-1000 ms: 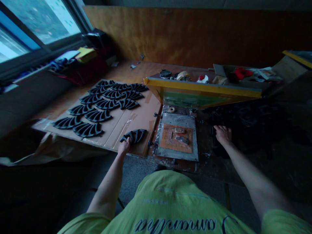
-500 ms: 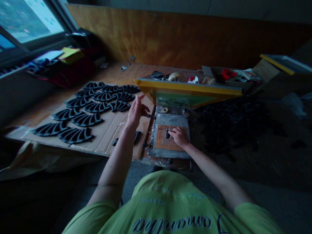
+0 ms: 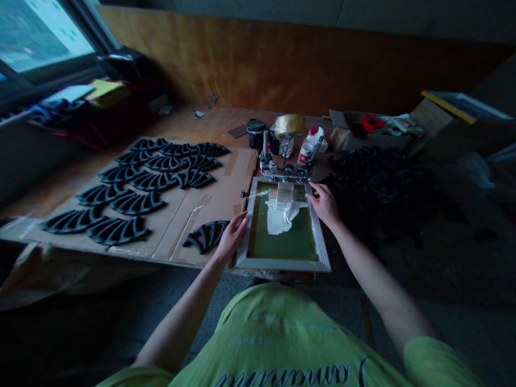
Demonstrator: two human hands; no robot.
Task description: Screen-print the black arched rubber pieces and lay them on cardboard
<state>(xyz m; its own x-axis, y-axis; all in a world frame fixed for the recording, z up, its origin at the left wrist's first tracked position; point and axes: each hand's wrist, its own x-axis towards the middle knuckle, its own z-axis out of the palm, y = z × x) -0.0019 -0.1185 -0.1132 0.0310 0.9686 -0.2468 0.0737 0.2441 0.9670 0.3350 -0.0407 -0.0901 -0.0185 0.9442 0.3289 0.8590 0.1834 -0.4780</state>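
Note:
A screen printing frame (image 3: 282, 265) with silver rails and a green mesh lies lowered in front of me. My left hand (image 3: 234, 232) has its fingers curled at the left rail. At the upper right rail is my right hand (image 3: 324, 205), thumb and fingers apart, with the fingertips at the edge. White ink (image 3: 280, 219) is spread over the upper mesh, and a pale squeegee block (image 3: 285, 194) stands in it. The board beneath is hidden. Just left of my left hand, a black fan-shaped piece (image 3: 205, 236) lies on the cardboard (image 3: 173, 231).
Several more black fan-shaped pieces (image 3: 139, 203) lie in rows on the cardboard. Behind the frame stand a hinge clamp (image 3: 287, 171), a black tub (image 3: 255, 133), a tape roll (image 3: 289, 124) and a bottle (image 3: 307, 148). A dark heap (image 3: 379, 188) and a box (image 3: 342, 122) are at right.
The raised screen frame has come down flat over the board. My right hand has left the small dark item on the board for the right rail; my left hand has lowered to the left rail.

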